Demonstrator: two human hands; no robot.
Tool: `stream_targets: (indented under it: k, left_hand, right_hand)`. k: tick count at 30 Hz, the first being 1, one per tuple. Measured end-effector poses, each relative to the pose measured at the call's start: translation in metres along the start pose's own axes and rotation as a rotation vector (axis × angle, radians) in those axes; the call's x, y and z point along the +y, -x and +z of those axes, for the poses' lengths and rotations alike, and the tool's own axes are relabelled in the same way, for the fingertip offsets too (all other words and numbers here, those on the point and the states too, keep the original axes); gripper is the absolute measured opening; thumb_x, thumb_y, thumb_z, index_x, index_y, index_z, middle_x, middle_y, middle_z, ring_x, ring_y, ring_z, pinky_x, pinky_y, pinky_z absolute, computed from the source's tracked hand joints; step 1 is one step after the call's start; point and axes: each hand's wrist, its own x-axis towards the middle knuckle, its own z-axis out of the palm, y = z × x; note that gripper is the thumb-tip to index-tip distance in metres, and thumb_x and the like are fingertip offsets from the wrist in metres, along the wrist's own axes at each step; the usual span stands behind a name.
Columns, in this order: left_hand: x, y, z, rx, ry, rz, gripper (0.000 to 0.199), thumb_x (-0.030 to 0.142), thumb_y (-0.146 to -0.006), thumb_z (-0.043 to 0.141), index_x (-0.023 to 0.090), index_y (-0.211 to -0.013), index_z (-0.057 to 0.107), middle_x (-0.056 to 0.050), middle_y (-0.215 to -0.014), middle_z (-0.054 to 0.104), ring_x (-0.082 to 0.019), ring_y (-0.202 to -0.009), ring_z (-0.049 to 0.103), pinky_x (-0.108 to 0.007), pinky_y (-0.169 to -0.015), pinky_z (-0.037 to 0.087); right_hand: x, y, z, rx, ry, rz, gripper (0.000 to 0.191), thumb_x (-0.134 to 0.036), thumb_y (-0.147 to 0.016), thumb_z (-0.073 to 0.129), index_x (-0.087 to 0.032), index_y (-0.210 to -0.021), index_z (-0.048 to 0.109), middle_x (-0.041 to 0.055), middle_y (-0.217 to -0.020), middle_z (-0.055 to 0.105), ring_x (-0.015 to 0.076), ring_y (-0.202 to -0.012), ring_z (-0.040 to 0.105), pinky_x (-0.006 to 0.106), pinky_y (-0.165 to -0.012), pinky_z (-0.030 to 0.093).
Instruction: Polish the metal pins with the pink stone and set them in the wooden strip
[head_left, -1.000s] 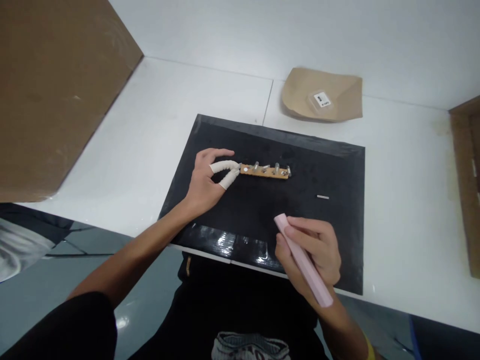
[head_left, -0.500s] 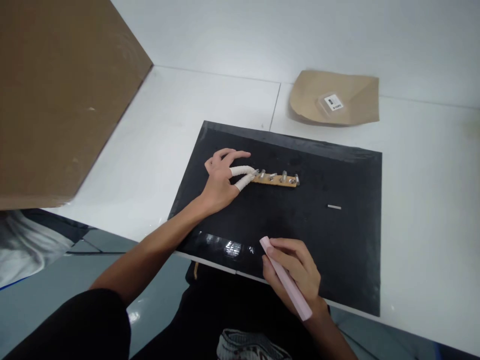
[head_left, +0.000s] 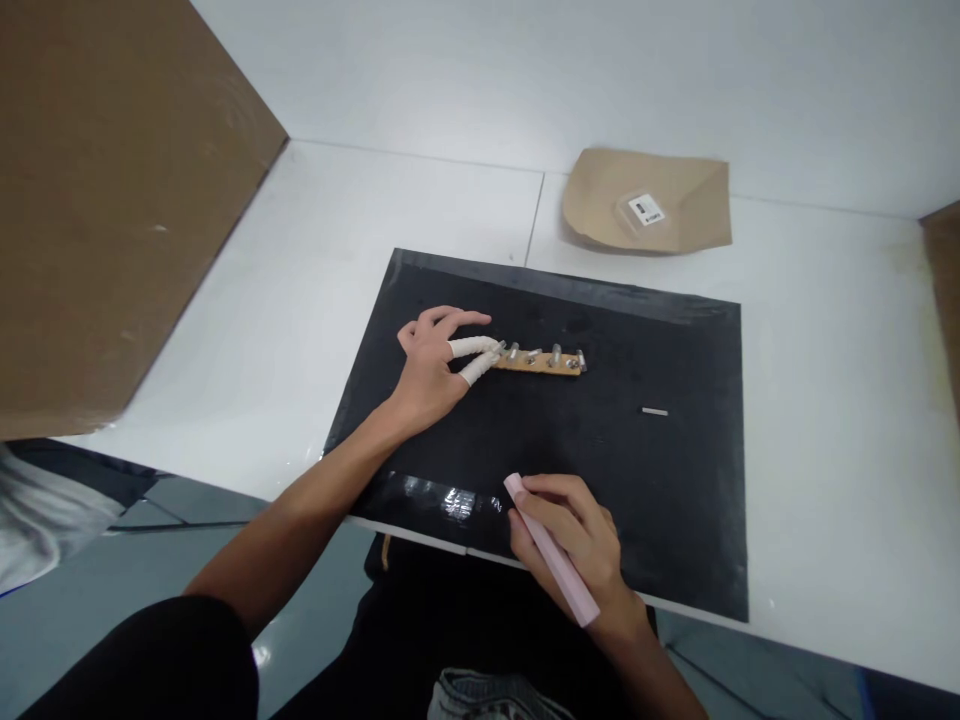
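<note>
My left hand [head_left: 431, 375], with white coverings on thumb and index finger, pinches the left end of a narrow tan strip [head_left: 536, 366]. Several small shiny, clear-looking pieces [head_left: 556, 355] stand or lean along the strip. One of them is right at my fingertips; whether I grip it or only the strip is hard to see. The other left fingers are raised and loosely bent. Nearer the front edge, my right hand [head_left: 581, 530] is closed around a long pink stick [head_left: 559, 565], held slantwise like a pen. The stick is apart from the strip.
A black mat [head_left: 600, 450] lies under both hands on a white table [head_left: 817, 450]. A small thin grey bar [head_left: 655, 411] rests on it, right of the strip. Behind is brown paper [head_left: 690, 200] with a small clear labelled box [head_left: 641, 212]. Large brown cardboard [head_left: 112, 200] stands at left.
The whole view has shifted slightly, so things appear a little further left. Both hands keep their grip and place over the mat.
</note>
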Motion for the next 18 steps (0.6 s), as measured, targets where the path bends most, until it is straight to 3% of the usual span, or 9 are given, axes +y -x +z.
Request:
stream_targets:
  k: [11, 18]
  left_hand:
    - [0.004, -0.002, -0.009, -0.101, -0.013, -0.034, 0.018, 0.026, -0.094, 0.082, 0.03, -0.111, 0.08, -0.004, -0.142, 0.073, -0.033, -0.139, 0.054, -0.057, -0.114, 0.032]
    - [0.004, -0.003, -0.011, -0.162, -0.036, -0.04, 0.041, 0.03, -0.085, 0.091, 0.029, -0.124, 0.076, -0.008, -0.154, 0.065, -0.037, -0.144, 0.048, -0.057, -0.115, 0.033]
  right_hand:
    - [0.001, 0.001, -0.001, -0.045, -0.007, 0.031, 0.025, -0.007, -0.097, 0.069, -0.02, -0.117, 0.068, 0.0088, -0.113, 0.069, 0.0139, -0.085, 0.076, 0.023, -0.071, 0.062]
    - [0.003, -0.001, -0.02, -0.135, -0.23, 0.19, 0.028, -0.009, -0.1, 0.068, -0.025, -0.123, 0.069, 0.0062, -0.122, 0.065, 0.0132, -0.105, 0.074, 0.024, -0.093, 0.061]
